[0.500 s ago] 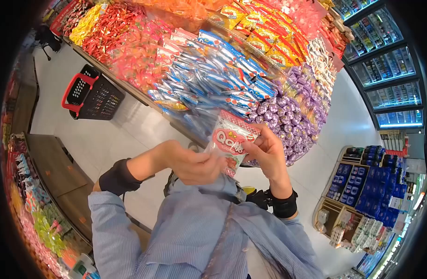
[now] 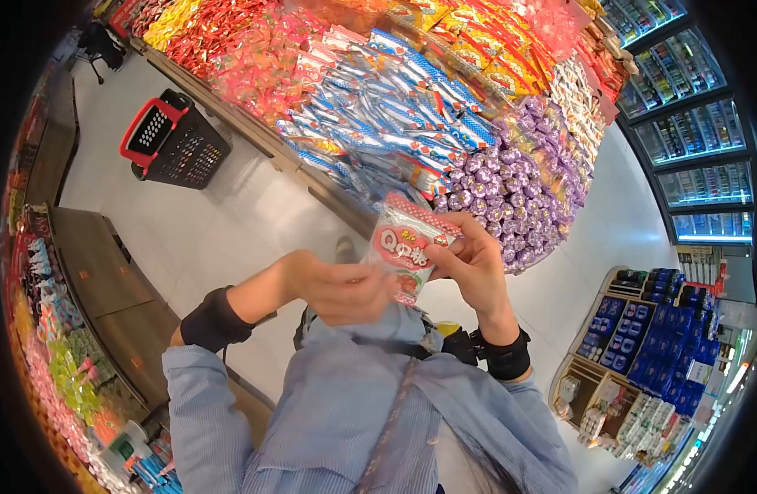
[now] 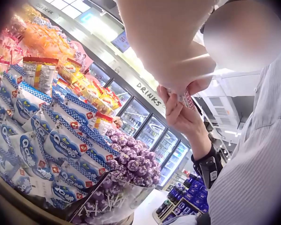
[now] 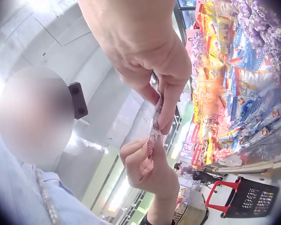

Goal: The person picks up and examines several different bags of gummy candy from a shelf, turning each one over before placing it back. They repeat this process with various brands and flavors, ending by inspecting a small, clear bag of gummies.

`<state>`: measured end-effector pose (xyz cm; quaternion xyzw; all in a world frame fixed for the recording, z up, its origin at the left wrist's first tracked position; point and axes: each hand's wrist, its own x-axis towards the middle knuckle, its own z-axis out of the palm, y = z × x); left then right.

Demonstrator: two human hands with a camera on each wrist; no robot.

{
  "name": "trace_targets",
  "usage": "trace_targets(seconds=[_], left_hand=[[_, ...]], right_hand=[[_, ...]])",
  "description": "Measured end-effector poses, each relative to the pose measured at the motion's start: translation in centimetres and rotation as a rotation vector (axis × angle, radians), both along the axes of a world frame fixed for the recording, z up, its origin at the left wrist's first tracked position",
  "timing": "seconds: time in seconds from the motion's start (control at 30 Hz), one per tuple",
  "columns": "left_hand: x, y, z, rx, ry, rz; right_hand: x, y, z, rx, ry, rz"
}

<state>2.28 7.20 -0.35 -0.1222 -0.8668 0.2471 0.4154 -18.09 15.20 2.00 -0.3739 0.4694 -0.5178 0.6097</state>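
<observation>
A small pink-and-white candy packet [image 2: 405,247] with red checked ends is held up in front of the person's body, its printed face showing in the head view. The right hand [image 2: 476,267] pinches its right side, thumb on the front. At its lower left edge the left hand [image 2: 345,290] grips it with curled fingers, which partly cover that corner. Seen from the right wrist, the packet [image 4: 155,119] stands nearly edge-on between the two hands. In the left wrist view the left hand [image 3: 175,56] hides most of it.
Ahead is a candy display with blue-and-white packets [image 2: 370,123], purple-wrapped sweets [image 2: 502,193] and yellow-red bags [image 2: 485,49]. A black basket with a red handle [image 2: 185,152] stands on the floor at left. Drinks fridges [image 2: 691,123] line the right; blue goods [image 2: 671,329] fill a stand.
The head view has shifted a little, so the basket and left shelf appear higher and the purple sweets slightly farther up. Both hands keep their hold on the packet, almost in place.
</observation>
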Motion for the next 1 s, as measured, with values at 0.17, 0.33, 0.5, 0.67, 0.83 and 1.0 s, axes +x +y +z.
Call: trace_targets(seconds=[0.17, 0.33, 0.5, 0.67, 0.83, 1.0], left_hand=[[1.3, -0.2, -0.1, -0.001, 0.003, 0.061], [2.6, -2.0, -0.3, 0.415, -0.069, 0.145], [4.0, -6.9, -1.0, 1.190, 0.030, 0.114], [6.4, -12.5, -0.9, 1.987, -0.119, 0.031], [8.7, -18.4, 0.0, 1.951, -0.278, 0.069], [9.0, -22.6, -0.8, 1.730, -0.412, 0.020]], right_hand=[[1.0, -0.8, 0.2, -0.017, 0.135, 0.018], [2.1, -2.8, -1.1, -0.076, 0.168, -0.090], [4.6, -6.3, -1.6, -0.078, 0.297, -0.112], [7.3, -11.6, -1.5, -0.116, 0.417, -0.095], [10.2, -17.1, -0.3, -0.076, 0.414, -0.050], [11.3, -20.2, 0.2, -0.069, 0.591, -0.029]])
